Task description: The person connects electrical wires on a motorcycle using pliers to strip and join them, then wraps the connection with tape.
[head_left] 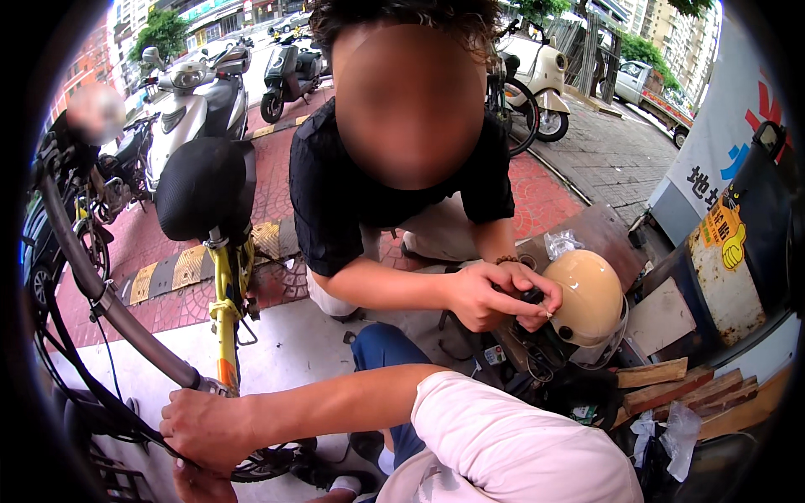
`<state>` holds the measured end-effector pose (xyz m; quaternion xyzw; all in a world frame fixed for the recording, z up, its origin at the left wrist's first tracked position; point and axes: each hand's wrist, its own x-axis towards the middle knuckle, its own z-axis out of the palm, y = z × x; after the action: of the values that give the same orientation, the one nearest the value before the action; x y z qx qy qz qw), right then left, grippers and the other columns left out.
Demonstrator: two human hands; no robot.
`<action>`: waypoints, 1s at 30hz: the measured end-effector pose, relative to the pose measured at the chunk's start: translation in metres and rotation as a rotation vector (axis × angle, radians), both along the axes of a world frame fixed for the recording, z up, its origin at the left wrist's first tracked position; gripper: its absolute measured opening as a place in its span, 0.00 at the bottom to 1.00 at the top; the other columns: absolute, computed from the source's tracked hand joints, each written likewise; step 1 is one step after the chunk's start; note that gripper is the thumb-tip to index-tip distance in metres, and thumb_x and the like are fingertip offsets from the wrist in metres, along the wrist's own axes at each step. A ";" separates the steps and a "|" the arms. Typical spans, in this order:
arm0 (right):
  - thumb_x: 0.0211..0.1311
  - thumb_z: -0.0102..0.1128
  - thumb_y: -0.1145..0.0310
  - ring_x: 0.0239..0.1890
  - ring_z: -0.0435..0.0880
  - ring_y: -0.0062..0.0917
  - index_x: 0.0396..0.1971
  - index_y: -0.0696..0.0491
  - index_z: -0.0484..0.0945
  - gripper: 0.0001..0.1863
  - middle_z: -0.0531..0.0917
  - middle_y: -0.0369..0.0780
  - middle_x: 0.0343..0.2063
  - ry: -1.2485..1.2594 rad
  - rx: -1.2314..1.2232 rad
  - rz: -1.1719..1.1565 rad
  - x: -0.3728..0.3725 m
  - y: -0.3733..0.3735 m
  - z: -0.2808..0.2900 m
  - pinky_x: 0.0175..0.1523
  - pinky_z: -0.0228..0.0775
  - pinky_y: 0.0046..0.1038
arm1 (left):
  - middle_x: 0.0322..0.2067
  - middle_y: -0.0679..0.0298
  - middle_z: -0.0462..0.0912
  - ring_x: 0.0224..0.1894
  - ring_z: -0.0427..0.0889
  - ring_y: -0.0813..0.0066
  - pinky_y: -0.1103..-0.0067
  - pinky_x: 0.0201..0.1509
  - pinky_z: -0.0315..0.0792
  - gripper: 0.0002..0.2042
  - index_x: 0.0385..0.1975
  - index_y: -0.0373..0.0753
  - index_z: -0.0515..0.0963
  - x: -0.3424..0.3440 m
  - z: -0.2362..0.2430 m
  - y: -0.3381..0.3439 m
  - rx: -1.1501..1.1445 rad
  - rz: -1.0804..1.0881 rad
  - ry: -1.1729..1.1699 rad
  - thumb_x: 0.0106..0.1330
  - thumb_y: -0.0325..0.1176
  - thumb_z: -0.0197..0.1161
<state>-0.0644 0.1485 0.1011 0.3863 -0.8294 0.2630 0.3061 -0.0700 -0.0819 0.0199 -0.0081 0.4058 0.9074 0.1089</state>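
Observation:
My right hand [201, 429] reaches left from a white sleeve, across the front of a yellow folding bicycle [225, 302]. Its fingers are curled in just below the joint of the grey stem tube [138, 335], beside black cables [101, 402]. What they close on is hidden behind the hand. Directly beneath, only part of my left hand [201, 484] shows at the lower edge, with its fingers out of sight. The bicycle's black saddle [205, 189] stands above the yellow seat tube. Facing me, a crouching person in a black shirt has both hands [501, 295] together around something small.
A beige helmet [587, 298] rests right of the person's hands. Wood pieces [679, 390] and clear plastic [679, 436] lie at lower right, near a dark rusty panel [729, 260]. A yellow-black speed bump [172, 272] crosses the red paving. Parked scooters [197, 109] stand behind.

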 end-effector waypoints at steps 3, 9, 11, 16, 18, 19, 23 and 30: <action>0.40 0.68 0.58 0.36 0.85 0.35 0.21 0.52 0.83 0.13 0.84 0.39 0.27 -0.107 0.024 0.023 -0.005 0.008 0.002 0.43 0.73 0.36 | 0.58 0.45 0.77 0.62 0.75 0.45 0.51 0.64 0.70 0.25 0.59 0.28 0.74 0.012 0.026 0.022 -0.156 -0.074 0.090 0.65 0.35 0.60; 0.37 0.71 0.61 0.31 0.87 0.40 0.23 0.50 0.84 0.11 0.85 0.43 0.23 -0.340 0.182 0.087 -0.001 0.021 0.043 0.38 0.78 0.39 | 0.36 0.60 0.83 0.34 0.84 0.70 0.69 0.34 0.83 0.20 0.53 0.31 0.73 0.011 0.047 0.018 -0.304 -0.275 0.308 0.66 0.35 0.68; 0.37 0.71 0.62 0.31 0.87 0.41 0.23 0.50 0.84 0.11 0.85 0.43 0.23 -0.337 0.227 0.105 0.003 0.024 0.061 0.38 0.78 0.39 | 0.31 0.59 0.84 0.30 0.86 0.66 0.64 0.36 0.86 0.22 0.51 0.29 0.74 0.017 0.059 0.029 -0.287 -0.224 0.283 0.62 0.35 0.72; 0.40 0.70 0.63 0.30 0.86 0.43 0.23 0.51 0.83 0.10 0.84 0.43 0.23 -0.269 0.203 0.146 -0.007 0.013 0.068 0.38 0.77 0.41 | 0.39 0.58 0.85 0.37 0.87 0.65 0.67 0.43 0.84 0.22 0.53 0.32 0.73 0.010 0.055 0.009 -0.170 -0.223 0.233 0.62 0.33 0.70; 0.42 0.68 0.64 0.31 0.85 0.43 0.23 0.52 0.82 0.09 0.83 0.43 0.23 -0.255 0.172 0.172 -0.011 0.007 0.067 0.37 0.76 0.42 | 0.43 0.58 0.84 0.41 0.86 0.67 0.72 0.45 0.82 0.23 0.56 0.32 0.72 0.012 0.058 0.007 -0.142 -0.208 0.212 0.63 0.32 0.69; 0.44 0.68 0.64 0.31 0.85 0.43 0.24 0.53 0.82 0.09 0.83 0.43 0.24 -0.232 0.135 0.183 -0.013 0.006 0.064 0.37 0.76 0.42 | 0.45 0.57 0.84 0.44 0.86 0.67 0.71 0.47 0.82 0.23 0.57 0.32 0.72 0.015 0.062 0.011 -0.148 -0.184 0.213 0.64 0.32 0.68; 0.49 0.64 0.67 0.34 0.84 0.42 0.25 0.55 0.79 0.07 0.81 0.42 0.26 -0.199 -0.041 0.240 -0.020 0.004 0.049 0.38 0.76 0.41 | 0.45 0.56 0.84 0.47 0.86 0.63 0.66 0.53 0.81 0.21 0.58 0.31 0.72 0.018 0.069 0.019 -0.058 -0.187 0.182 0.67 0.30 0.64; 0.51 0.66 0.70 0.30 0.83 0.40 0.27 0.56 0.80 0.07 0.80 0.43 0.25 -0.198 -0.211 0.274 -0.023 -0.008 0.036 0.36 0.75 0.38 | 0.30 0.60 0.79 0.32 0.83 0.65 0.66 0.34 0.82 0.06 0.43 0.34 0.73 0.028 0.084 0.030 -0.139 -0.026 0.187 0.74 0.30 0.58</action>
<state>-0.0873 0.1410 0.1375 0.4337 -0.7630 0.4243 0.2229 -0.0424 -0.0516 0.1039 0.0743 0.4763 0.8724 0.0813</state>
